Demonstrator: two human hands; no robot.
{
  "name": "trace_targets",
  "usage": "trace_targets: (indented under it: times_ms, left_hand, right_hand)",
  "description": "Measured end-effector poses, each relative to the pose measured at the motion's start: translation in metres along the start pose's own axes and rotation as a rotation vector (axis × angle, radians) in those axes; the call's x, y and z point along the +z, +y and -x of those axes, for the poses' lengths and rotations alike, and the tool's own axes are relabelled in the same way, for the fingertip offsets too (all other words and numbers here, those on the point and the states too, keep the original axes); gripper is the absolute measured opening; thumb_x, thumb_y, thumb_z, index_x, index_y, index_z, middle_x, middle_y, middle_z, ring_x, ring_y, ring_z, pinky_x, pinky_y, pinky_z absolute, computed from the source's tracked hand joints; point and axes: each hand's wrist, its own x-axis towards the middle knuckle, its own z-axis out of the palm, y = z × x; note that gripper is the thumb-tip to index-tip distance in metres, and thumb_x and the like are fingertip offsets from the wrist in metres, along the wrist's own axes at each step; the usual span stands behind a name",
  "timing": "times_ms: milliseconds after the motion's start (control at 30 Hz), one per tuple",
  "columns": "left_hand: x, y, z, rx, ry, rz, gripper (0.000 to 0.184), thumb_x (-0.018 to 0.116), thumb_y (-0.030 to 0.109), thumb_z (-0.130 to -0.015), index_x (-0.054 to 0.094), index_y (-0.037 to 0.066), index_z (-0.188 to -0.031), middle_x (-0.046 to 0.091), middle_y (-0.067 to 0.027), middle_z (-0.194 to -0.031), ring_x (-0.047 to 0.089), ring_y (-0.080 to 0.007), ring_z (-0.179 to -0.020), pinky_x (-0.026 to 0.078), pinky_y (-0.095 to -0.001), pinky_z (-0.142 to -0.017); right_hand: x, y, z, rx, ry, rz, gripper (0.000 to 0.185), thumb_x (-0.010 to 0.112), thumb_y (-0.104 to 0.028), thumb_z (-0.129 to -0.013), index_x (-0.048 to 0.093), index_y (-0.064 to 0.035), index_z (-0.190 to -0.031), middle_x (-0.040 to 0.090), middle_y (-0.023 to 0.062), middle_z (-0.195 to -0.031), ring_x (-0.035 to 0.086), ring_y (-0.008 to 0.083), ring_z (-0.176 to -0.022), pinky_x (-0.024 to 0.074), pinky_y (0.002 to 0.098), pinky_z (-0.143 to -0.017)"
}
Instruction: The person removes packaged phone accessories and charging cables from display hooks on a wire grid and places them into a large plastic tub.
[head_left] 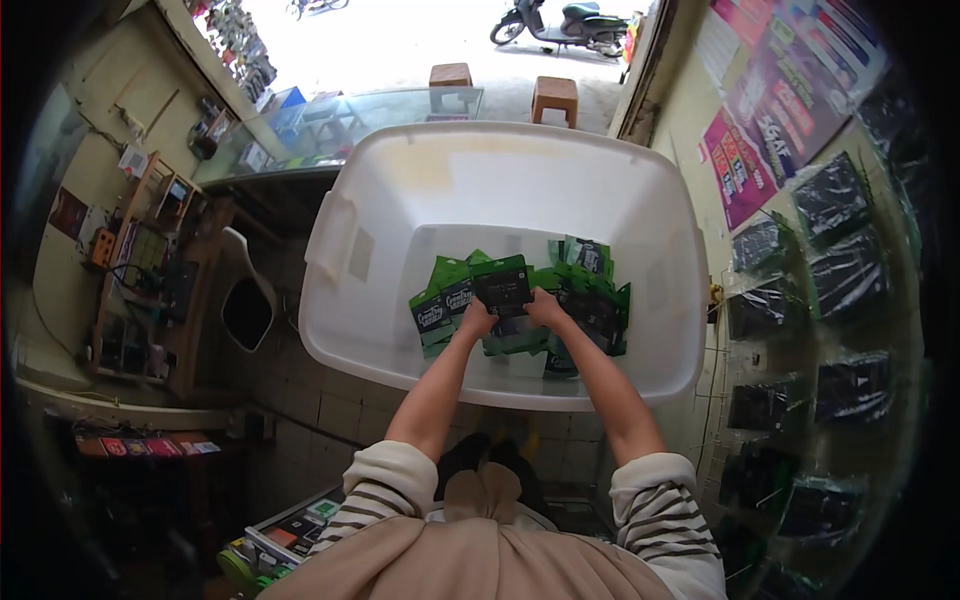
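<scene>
Packet (503, 283) sits between both hands (479, 319), which hold it near its lower corners.

In front of you is a large, whitish plastic storage tub (520, 180), open at the top, with rounded corners and a thick rim. Its far wall, toward your left, carries a yellowish stain (415, 168). Across the middle of its flat base (655, 365) you have a loose heap of green-and-black printed packets (430, 318), overlapping at differing angles. Those to your left show large pale lettering that begins "Country"; those to your right crowd closer together, partly covering one another.
</scene>
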Motion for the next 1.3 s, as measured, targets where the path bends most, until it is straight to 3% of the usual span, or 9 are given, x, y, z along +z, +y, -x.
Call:
trace_targets:
  times_ms: [467,633,700,833,1033,1133,1200,1233,1300]
  left_hand:
    - [0.003,-0.002,-0.004,-0.116,0.034,-0.007,0.099,0.069,0.024,-0.065,0.000,-0.012,-0.125,0.042,-0.0293,-0.113,0.045,-0.0349,-0.105,0.036,-0.0341,-0.087]
    - [-0.009,0.046,0.003,0.345,0.193,0.111,0.070,0.059,0.011,-0.074,0.017,-0.003,-0.127,0.049,-0.0218,-0.110,0.047,-0.0317,-0.103,0.036,-0.0342,-0.087]
    - [-0.030,0.092,0.041,0.515,0.184,0.192,0.055,0.055,0.007,-0.075,0.028,0.000,-0.122,0.051,-0.0196,-0.107,0.049,-0.0301,-0.102,0.037,-0.0336,-0.085]
    - [-0.044,0.162,0.131,0.912,0.195,0.373,0.022,0.050,-0.001,-0.076,0.051,0.002,-0.098,0.056,-0.0137,-0.097,0.053,-0.0249,-0.094,0.039,-0.0318,-0.081]
    - [0.020,0.150,0.231,1.256,-0.470,0.298,0.019,0.052,-0.001,-0.074,0.053,0.005,-0.092,0.055,-0.0096,-0.080,0.054,-0.0244,-0.074,0.043,-0.0316,-0.069]
    - [0.095,0.080,0.242,1.172,-0.845,0.203,0.019,0.051,0.004,-0.077,0.053,0.005,-0.095,0.056,-0.0101,-0.083,0.055,-0.0240,-0.079,0.043,-0.0310,-0.070]
    - [0.144,0.013,0.236,0.736,-1.124,0.133,0.020,0.048,0.012,-0.080,0.053,0.004,-0.097,0.057,-0.0123,-0.089,0.055,-0.0248,-0.085,0.043,-0.0312,-0.073]
    - [0.149,0.006,0.237,0.760,-1.175,0.101,0.020,0.048,0.012,-0.080,0.053,0.004,-0.097,0.057,-0.0123,-0.089,0.055,-0.0248,-0.085,0.043,-0.0312,-0.073]
    - [0.148,-0.008,0.229,0.698,-1.258,-0.349,0.025,0.049,0.018,-0.082,0.054,0.004,-0.101,0.056,-0.0131,-0.097,0.054,-0.0242,-0.089,0.042,-0.0333,-0.078]
  right_hand:
    - [0.027,-0.002,-0.024,-0.054,-0.106,0.045,0.038,0.052,-0.012,-0.076,0.046,-0.0025,-0.112,0.056,0.0153,-0.097,0.054,0.0264,-0.091,0.0443,0.0332,-0.074]
    - [-0.029,-0.009,0.031,-0.323,-0.040,-0.020,0.031,0.050,-0.014,-0.080,0.047,-0.0014,-0.109,0.054,0.0145,-0.103,0.054,0.0215,-0.091,0.0425,0.0287,-0.077]
    - [-0.067,-0.023,0.097,-0.451,0.191,-0.251,0.029,0.051,-0.010,-0.079,0.048,-0.0004,-0.106,0.053,0.0168,-0.098,0.054,0.0284,-0.088,0.0423,0.0334,-0.076]
    - [-0.102,-0.025,0.230,-0.467,0.780,-0.323,0.018,0.046,-0.002,-0.081,0.051,-0.0009,-0.099,0.055,0.0127,-0.089,0.056,0.0211,-0.081,0.0432,0.0287,-0.072]
    - [-0.006,0.072,0.366,0.012,1.251,-0.439,0.016,0.041,-0.012,-0.086,0.053,-0.0018,-0.091,0.055,0.0062,-0.080,0.054,0.0128,-0.076,0.0419,0.0248,-0.070]
    - [0.083,0.123,0.403,0.409,1.336,-0.606,0.023,0.041,-0.022,-0.087,0.053,-0.0029,-0.093,0.055,0.0059,-0.080,0.053,0.0124,-0.077,0.0419,0.0262,-0.070]
    - [0.165,0.177,0.411,0.575,1.441,-0.637,0.028,0.040,-0.027,-0.087,0.054,-0.0038,-0.094,0.056,0.0071,-0.081,0.054,0.0142,-0.078,0.0419,0.0276,-0.071]
    - [0.200,0.192,0.417,0.709,1.484,-0.662,0.032,0.040,-0.032,-0.086,0.054,-0.0047,-0.095,0.057,0.0083,-0.082,0.055,0.0161,-0.080,0.0419,0.0290,-0.071]
    - [0.250,0.188,0.433,0.928,1.529,-0.708,0.031,0.040,-0.032,-0.085,0.055,-0.0066,-0.095,0.058,0.0107,-0.083,0.056,0.0212,-0.078,0.0425,0.0326,-0.070]
